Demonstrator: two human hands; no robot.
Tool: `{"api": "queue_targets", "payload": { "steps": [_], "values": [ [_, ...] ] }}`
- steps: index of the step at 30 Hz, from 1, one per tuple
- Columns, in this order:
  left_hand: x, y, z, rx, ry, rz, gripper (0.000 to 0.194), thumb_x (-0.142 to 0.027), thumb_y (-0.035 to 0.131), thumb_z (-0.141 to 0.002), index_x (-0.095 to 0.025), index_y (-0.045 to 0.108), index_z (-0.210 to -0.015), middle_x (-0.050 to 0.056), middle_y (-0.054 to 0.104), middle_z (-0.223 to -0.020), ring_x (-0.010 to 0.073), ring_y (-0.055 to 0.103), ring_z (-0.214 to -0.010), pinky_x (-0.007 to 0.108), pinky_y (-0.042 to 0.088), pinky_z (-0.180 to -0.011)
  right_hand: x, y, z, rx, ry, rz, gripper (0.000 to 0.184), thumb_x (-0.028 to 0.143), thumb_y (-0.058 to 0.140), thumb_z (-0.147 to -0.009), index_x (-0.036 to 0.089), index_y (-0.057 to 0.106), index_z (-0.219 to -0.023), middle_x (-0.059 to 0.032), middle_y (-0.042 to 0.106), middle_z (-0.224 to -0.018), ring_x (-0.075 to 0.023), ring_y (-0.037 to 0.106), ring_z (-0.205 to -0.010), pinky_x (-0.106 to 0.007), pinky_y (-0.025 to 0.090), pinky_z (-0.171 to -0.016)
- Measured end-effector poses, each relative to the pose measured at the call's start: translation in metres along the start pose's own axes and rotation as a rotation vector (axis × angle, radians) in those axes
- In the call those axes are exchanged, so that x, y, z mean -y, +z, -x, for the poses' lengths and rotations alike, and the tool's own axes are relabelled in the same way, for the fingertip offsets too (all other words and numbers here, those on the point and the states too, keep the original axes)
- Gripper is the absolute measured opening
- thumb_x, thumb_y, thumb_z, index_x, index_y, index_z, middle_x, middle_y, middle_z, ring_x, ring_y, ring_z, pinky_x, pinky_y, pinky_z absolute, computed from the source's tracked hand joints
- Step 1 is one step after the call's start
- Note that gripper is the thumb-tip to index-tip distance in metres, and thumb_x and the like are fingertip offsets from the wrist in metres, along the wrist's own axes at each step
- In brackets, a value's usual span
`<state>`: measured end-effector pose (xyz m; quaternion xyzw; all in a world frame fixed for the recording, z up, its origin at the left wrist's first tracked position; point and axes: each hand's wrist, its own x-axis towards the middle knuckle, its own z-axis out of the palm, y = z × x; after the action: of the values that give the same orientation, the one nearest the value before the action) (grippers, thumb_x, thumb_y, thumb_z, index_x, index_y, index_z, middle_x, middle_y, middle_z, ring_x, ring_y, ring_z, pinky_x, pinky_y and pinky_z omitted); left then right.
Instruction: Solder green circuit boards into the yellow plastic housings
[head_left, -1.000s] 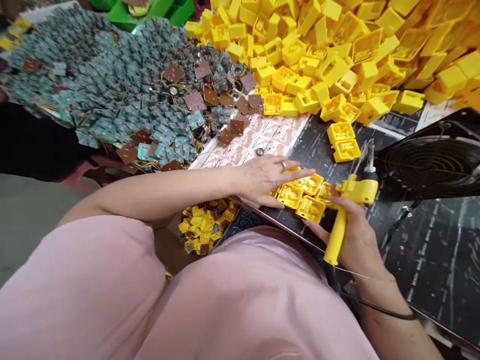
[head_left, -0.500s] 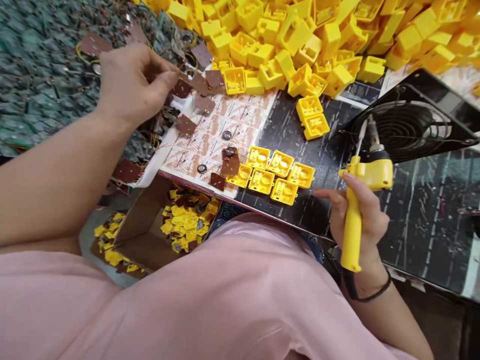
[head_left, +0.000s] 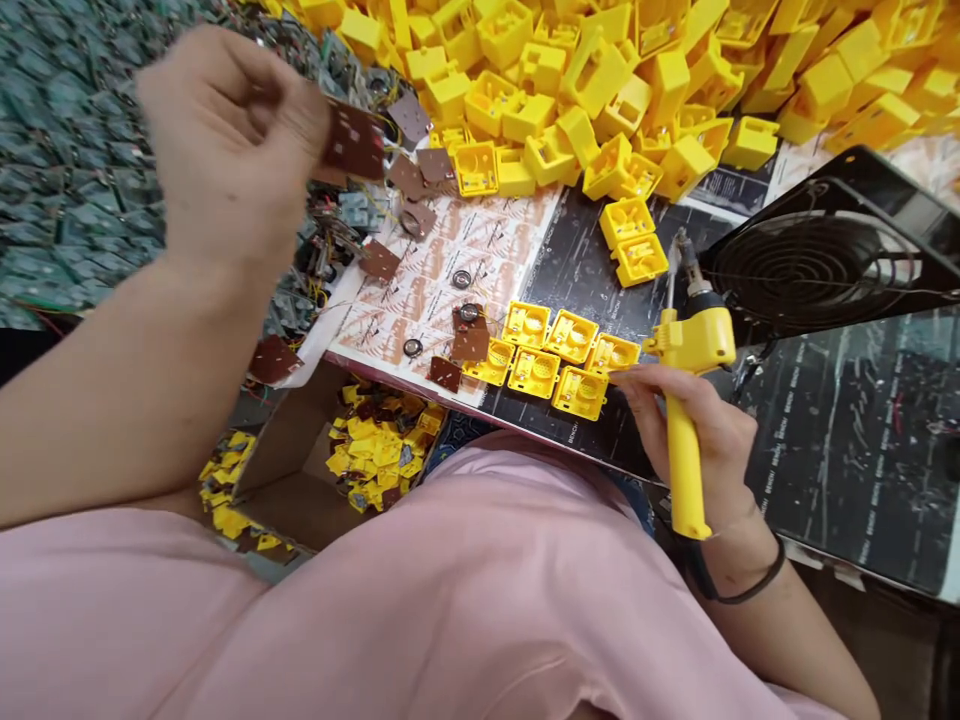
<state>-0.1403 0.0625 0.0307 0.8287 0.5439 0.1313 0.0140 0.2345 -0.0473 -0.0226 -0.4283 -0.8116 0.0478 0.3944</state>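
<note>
My left hand (head_left: 232, 150) pinches a brown circuit board (head_left: 354, 140) by its edge, raised above the heap of green boards. My right hand (head_left: 701, 425) is wrapped around the yellow handle of a soldering gun (head_left: 684, 440), its metal tip pointing away from me. The right fingertips reach the nearest of several open yellow casings (head_left: 576, 392), set in two rows on the bench. Left of these casings lie brown boards (head_left: 470, 333) and small round speakers (head_left: 462, 280). Whether the fingertips touch the casing I cannot tell.
A big pile of yellow casings (head_left: 592, 70) fills the back. Green boards with wires (head_left: 67, 150) cover the left side. A black fan (head_left: 832, 240) stands at the right. Below the bench edge, a cardboard box (head_left: 289, 440) holds yellow pieces (head_left: 382, 440).
My left hand has lifted a brown board up from the heap. My right hand with the soldering gun has shifted left, toward the rows of casings.
</note>
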Motion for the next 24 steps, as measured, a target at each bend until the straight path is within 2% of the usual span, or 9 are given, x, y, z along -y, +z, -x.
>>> {"api": "queue_targets", "payload": {
  "steps": [2,5,8,10,12,14,16,20,24],
  "values": [
    [-0.031,0.006,0.004,-0.010,0.030,0.066,0.066,-0.086,0.050,-0.093,-0.027,0.073,-0.110,0.006,0.080,-0.106,0.0323,0.064,-0.133,0.058,0.049,-0.101,0.008,0.003,-0.006,0.002,0.052,-0.085,0.027,0.018,0.081,-0.094,0.025,0.066,-0.116,0.0008,0.084,-0.103,-0.0164,0.082,-0.081,-0.023,0.067,-0.074],
    [-0.085,0.017,0.009,-0.007,0.105,0.179,0.054,-0.075,0.050,-0.101,-0.028,0.073,-0.116,0.006,0.080,-0.109,0.0289,0.068,-0.127,0.055,0.050,-0.107,0.022,0.011,-0.019,-0.001,0.099,-0.288,0.043,0.024,0.084,-0.092,0.029,0.059,-0.127,-0.0057,0.080,-0.125,-0.0235,0.082,-0.107,-0.032,0.071,-0.080],
    [-0.122,0.018,0.013,-0.009,0.237,0.281,0.044,-0.061,0.046,-0.108,-0.028,0.074,-0.117,0.005,0.081,-0.112,0.0243,0.073,-0.116,0.051,0.050,-0.113,0.029,0.017,-0.028,-0.034,0.027,-0.278,0.048,0.019,0.082,-0.093,0.033,0.057,-0.130,0.0000,0.080,-0.116,-0.0211,0.081,-0.104,-0.032,0.071,-0.081],
    [-0.128,0.016,0.015,-0.063,0.255,0.323,0.040,-0.051,0.044,-0.111,-0.025,0.074,-0.119,0.006,0.081,-0.118,0.0227,0.075,-0.114,0.047,0.050,-0.115,0.026,0.019,-0.028,-0.091,-0.011,-0.190,0.046,0.013,0.079,-0.093,0.034,0.057,-0.128,0.0042,0.079,-0.103,-0.0177,0.081,-0.088,-0.030,0.070,-0.080],
    [-0.123,0.018,0.020,-0.106,0.158,0.377,0.039,-0.047,0.045,-0.111,-0.024,0.075,-0.118,0.007,0.081,-0.120,0.0220,0.075,-0.113,0.041,0.054,-0.110,0.019,0.020,-0.023,-0.172,-0.030,-0.095,0.046,0.010,0.080,-0.092,0.031,0.058,-0.126,0.0039,0.080,-0.099,-0.0176,0.081,-0.083,-0.030,0.069,-0.077],
    [-0.117,0.026,0.026,-0.085,0.068,0.438,0.039,-0.047,0.046,-0.112,-0.024,0.078,-0.113,0.007,0.082,-0.115,0.0218,0.075,-0.110,0.039,0.058,-0.103,0.012,0.019,-0.016,-0.229,-0.066,-0.016,0.044,0.010,0.081,-0.091,0.029,0.058,-0.124,0.0015,0.081,-0.099,-0.0191,0.082,-0.083,-0.030,0.069,-0.075],
    [-0.117,0.038,0.030,-0.049,0.089,0.481,0.041,-0.046,0.046,-0.112,-0.022,0.080,-0.111,0.008,0.083,-0.115,0.0231,0.074,-0.112,0.043,0.058,-0.106,0.007,0.017,-0.011,-0.242,-0.100,0.023,0.039,0.013,0.079,-0.093,0.029,0.059,-0.122,0.0013,0.082,-0.098,-0.0188,0.082,-0.081,-0.029,0.069,-0.073],
    [-0.137,0.051,0.030,-0.013,0.142,0.677,0.045,-0.046,0.045,-0.113,-0.020,0.079,-0.124,0.011,0.078,-0.136,0.0267,0.066,-0.136,0.051,0.052,-0.120,0.008,0.014,-0.008,-0.208,-0.147,0.073,0.030,0.018,0.075,-0.097,0.033,0.060,-0.119,0.0034,0.083,-0.100,-0.0176,0.083,-0.086,-0.028,0.068,-0.071],
    [-0.160,0.054,0.021,0.095,-0.087,1.021,0.049,-0.052,0.046,-0.113,-0.019,0.078,-0.127,0.010,0.082,-0.125,0.0242,0.076,-0.118,0.044,0.063,-0.105,0.017,0.018,-0.010,-0.201,-0.124,0.035,0.033,0.016,0.077,-0.096,0.031,0.061,-0.120,0.0027,0.084,-0.101,-0.0167,0.083,-0.085,-0.026,0.068,-0.075]
  ]
}}
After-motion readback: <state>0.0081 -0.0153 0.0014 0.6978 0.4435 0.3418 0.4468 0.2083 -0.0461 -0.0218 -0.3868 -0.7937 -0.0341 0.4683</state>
